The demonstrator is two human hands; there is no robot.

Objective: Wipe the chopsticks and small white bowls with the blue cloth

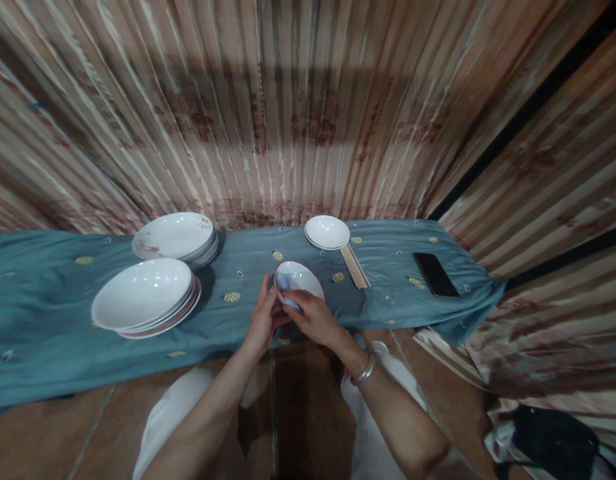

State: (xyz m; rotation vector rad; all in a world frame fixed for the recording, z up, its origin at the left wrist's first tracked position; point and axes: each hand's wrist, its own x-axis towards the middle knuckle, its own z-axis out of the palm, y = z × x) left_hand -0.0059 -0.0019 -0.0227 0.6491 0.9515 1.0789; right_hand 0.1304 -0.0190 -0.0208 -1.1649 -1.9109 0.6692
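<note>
A small white bowl with a red rim [311, 280] is tilted in front of me, near the front edge of the cloth-covered table. My left hand [264, 319] is closed on its left side, thumb at the rim. A bluish-grey cloth [287, 280] lies partly inside the bowl. My right hand [312, 319] presses this cloth against the bowl's inner wall, fingers bent and partly hidden. Just beyond, a short stack of small white bowls [328, 232] stands near a bundle of wooden chopsticks [355, 268].
On the left are a stack of large white bowls [143, 293] and a stack of flower-patterned plates [175, 235]. A black phone [435, 275] lies at the right on the blue-green tablecloth [253, 250]. Pleated curtains [308, 133] hang behind. A dark bag [553, 437] sits low right.
</note>
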